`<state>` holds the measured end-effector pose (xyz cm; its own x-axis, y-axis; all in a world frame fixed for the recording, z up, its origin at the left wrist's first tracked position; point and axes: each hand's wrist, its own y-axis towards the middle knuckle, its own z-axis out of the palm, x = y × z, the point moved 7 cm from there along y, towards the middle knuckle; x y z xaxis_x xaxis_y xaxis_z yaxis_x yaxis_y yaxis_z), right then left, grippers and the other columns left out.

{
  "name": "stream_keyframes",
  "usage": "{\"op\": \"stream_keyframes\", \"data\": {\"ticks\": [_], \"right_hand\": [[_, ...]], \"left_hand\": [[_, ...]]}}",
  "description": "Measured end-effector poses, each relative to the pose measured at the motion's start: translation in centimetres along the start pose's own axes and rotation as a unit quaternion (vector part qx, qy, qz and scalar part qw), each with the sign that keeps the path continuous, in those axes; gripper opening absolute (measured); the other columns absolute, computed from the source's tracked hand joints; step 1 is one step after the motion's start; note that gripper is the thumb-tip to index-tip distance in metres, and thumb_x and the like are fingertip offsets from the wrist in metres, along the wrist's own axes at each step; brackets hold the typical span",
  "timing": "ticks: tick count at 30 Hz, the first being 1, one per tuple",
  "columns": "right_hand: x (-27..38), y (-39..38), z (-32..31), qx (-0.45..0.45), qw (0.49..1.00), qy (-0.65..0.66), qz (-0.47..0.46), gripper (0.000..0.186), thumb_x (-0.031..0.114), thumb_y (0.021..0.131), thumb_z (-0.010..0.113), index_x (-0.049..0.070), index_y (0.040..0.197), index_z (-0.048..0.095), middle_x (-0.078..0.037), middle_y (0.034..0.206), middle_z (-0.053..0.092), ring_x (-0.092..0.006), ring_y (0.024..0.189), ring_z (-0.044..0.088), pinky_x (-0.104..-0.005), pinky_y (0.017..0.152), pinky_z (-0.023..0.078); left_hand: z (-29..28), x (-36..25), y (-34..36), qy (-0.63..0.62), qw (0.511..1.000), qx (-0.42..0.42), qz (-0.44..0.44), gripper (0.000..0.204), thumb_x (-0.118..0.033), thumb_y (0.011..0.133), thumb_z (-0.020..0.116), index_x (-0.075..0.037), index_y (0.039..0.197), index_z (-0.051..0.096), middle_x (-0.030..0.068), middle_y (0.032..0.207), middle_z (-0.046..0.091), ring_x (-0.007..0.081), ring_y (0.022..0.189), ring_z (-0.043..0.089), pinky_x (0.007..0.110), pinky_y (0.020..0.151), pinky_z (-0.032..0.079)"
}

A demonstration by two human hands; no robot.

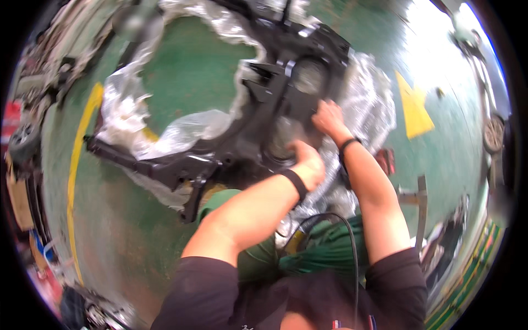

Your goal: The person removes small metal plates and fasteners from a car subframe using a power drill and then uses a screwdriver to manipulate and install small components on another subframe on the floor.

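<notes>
Both hands on a black frame that is half out of its plastic wrap

The black metal frame (pixel 264 104) lies on the green floor (pixel 187 71), and by the look of it the unwrapping is well along but not finished — clear plastic wrap (pixel 137 118) is peeled back and bunched along the frame's left arm and top, while more of it sits crumpled under and beside the right end. The left hand (pixel 308 162) is curled closed near a round opening of the frame, seemingly gripping wrap or the frame's edge — which one I cannot tell. The right hand (pixel 329 118) rests with fingers bent on the frame just beside the crumpled plastic. A yellow line (pixel 77 165) runs along the floor at the left.
</notes>
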<state>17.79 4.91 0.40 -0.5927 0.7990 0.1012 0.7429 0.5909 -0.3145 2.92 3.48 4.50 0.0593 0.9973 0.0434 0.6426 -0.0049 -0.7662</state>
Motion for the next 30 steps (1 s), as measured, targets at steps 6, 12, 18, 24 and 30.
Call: {"op": "stream_keyframes", "data": {"ticks": [6,12,18,24,30], "right_hand": [[-6.1,1.4,-2.6,0.049,0.943,0.330,-0.013,0.047,0.032,0.078,0.066,0.000,0.112,0.065,-0.022,0.107,0.068,-0.0293,0.099,0.066,-0.0390,0.087,0.051],[-17.6,-2.4,-3.4,0.067,0.989,0.129,-0.002,0.041,0.034,0.079,0.062,-0.001,0.100,0.070,-0.022,0.092,0.070,-0.0359,0.084,0.067,-0.0422,0.080,0.053],[-16.3,-9.4,5.5,0.124,0.980,0.151,-0.041,0.056,0.048,0.082,0.066,-0.006,0.093,0.065,-0.028,0.092,0.067,-0.0410,0.087,0.065,-0.0468,0.079,0.051],[-15.2,-9.7,9.1,0.182,0.983,-0.003,-0.018,0.056,0.047,0.088,0.057,-0.007,0.084,0.068,-0.031,0.091,0.065,-0.0437,0.092,0.065,-0.0483,0.083,0.050],[-13.1,-7.7,9.7,0.213,0.976,0.019,-0.041,0.048,0.034,0.087,0.048,-0.009,0.094,0.067,-0.034,0.104,0.062,-0.0445,0.105,0.060,-0.0479,0.093,0.046]], "left_hand": [[-1.7,1.8,-2.7,-0.001,1.000,0.005,-0.007,0.034,-0.024,0.086,0.062,-0.012,0.116,0.070,0.0097,0.124,0.065,0.0276,0.110,0.063,0.049,0.086,0.049],[-2.2,0.9,-2.8,0.004,1.000,-0.004,0.019,0.030,-0.024,0.084,0.064,-0.013,0.110,0.073,0.0084,0.117,0.068,0.0258,0.107,0.065,0.045,0.082,0.050],[-3.5,-1.2,-5.7,0.021,0.993,-0.092,0.070,0.021,-0.022,0.078,0.067,-0.017,0.097,0.076,0.0031,0.098,0.072,0.0193,0.091,0.069,0.034,0.070,0.050],[-3.1,-3.5,-6.3,0.035,0.995,-0.051,0.084,0.035,-0.024,0.084,0.062,-0.013,0.116,0.070,0.0076,0.118,0.066,0.0309,0.107,0.061,0.058,0.080,0.046],[0.0,-1.9,-3.9,0.048,0.998,0.008,0.048,0.034,-0.025,0.080,0.067,-0.018,0.113,0.072,0.0040,0.112,0.068,0.0316,0.102,0.062,0.059,0.077,0.046]]}}
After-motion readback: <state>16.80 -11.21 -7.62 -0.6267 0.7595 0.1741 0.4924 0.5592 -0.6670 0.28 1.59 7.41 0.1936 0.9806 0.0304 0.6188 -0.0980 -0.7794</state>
